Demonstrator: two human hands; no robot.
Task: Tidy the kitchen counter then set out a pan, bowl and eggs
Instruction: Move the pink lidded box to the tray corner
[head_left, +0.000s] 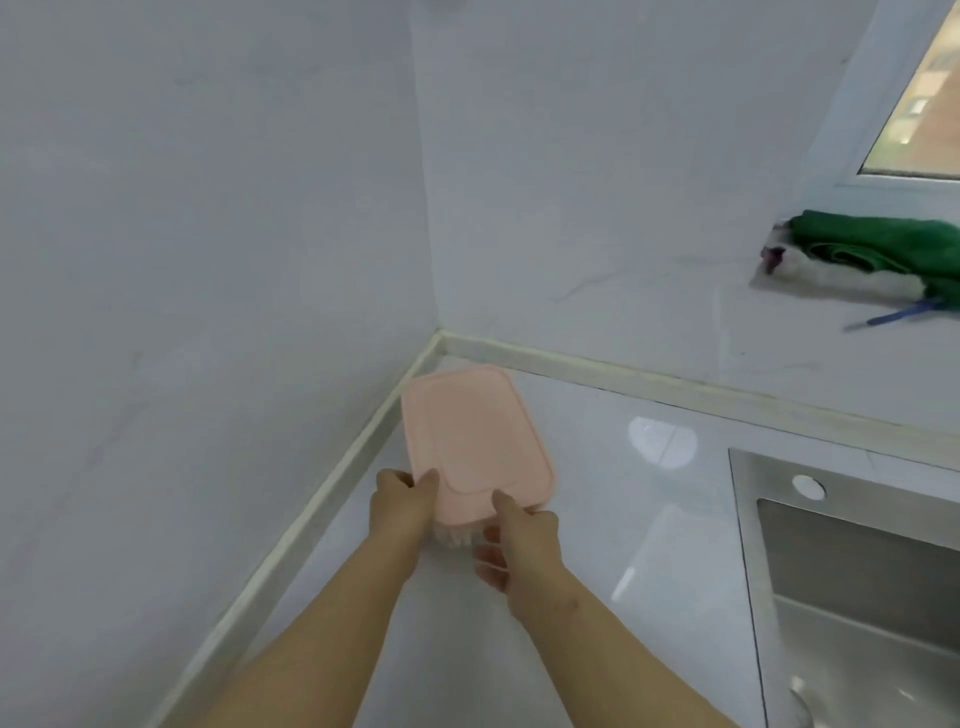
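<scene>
On the left, the view is being filled by a plain grey-white wall (182, 260), whose foot is being sealed by a pale strip (311, 519) running diagonally up into the corner. Tight in that corner, a pink-lidded container (475, 436) is being held, its far and left edges lying just beside the strip, so that little room is being left on those two sides. Whether its base is being rested on the glossy white surface (623, 545) cannot be told. Its near-left corner is being gripped by the left hand (402, 501), with the thumb laid on the lid. Its near edge is being gripped by the right hand (524, 535), thumb on top and fingers curled underneath. To the right of the hands, a broad bare stretch of surface is being shown, reaching as far as the rim of a steel sink (769, 470). Beyond the back strip, a raised ledge (675, 312) is being occupied at its far right by a green cloth (883, 239), lying under a window (924, 93).
</scene>
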